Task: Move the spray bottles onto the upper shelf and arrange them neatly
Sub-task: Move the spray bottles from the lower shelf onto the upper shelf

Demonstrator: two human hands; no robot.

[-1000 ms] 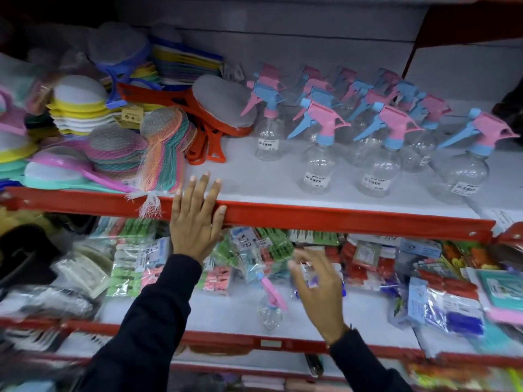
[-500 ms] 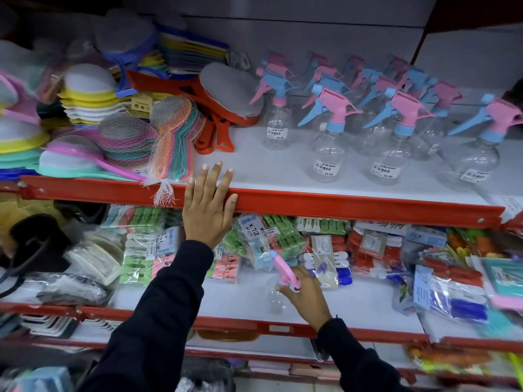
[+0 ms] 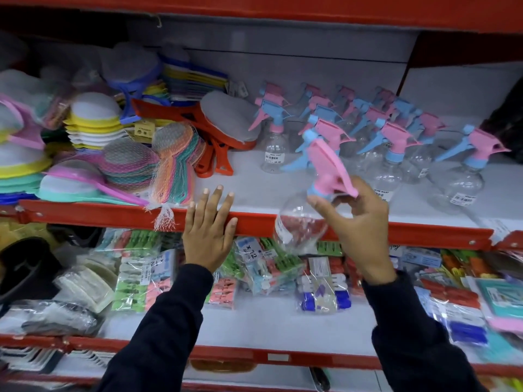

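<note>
My right hand (image 3: 359, 222) grips a clear spray bottle (image 3: 302, 222) by its neck, under the pink and blue trigger head. The bottle hangs tilted in front of the red front rail of the upper shelf (image 3: 424, 233). On that white shelf stand several clear spray bottles (image 3: 387, 165) with pink and blue heads, in rough rows from the middle to the right. The leftmost one (image 3: 273, 154) stands apart. My left hand (image 3: 209, 236) lies flat on the red rail, fingers spread, holding nothing.
Netted scrub pads (image 3: 169, 162), stacked sponges (image 3: 93, 123) and orange brushes (image 3: 226, 128) fill the upper shelf's left half. The lower shelf (image 3: 268, 321) holds bagged clothes pegs (image 3: 263, 264) and other packets. A bare white strip of shelf lies in front of the bottles.
My right hand took the spray bottle from the lower shelf and lifted it up to the upper shelf's front rail. My left hand stayed on the rail.
</note>
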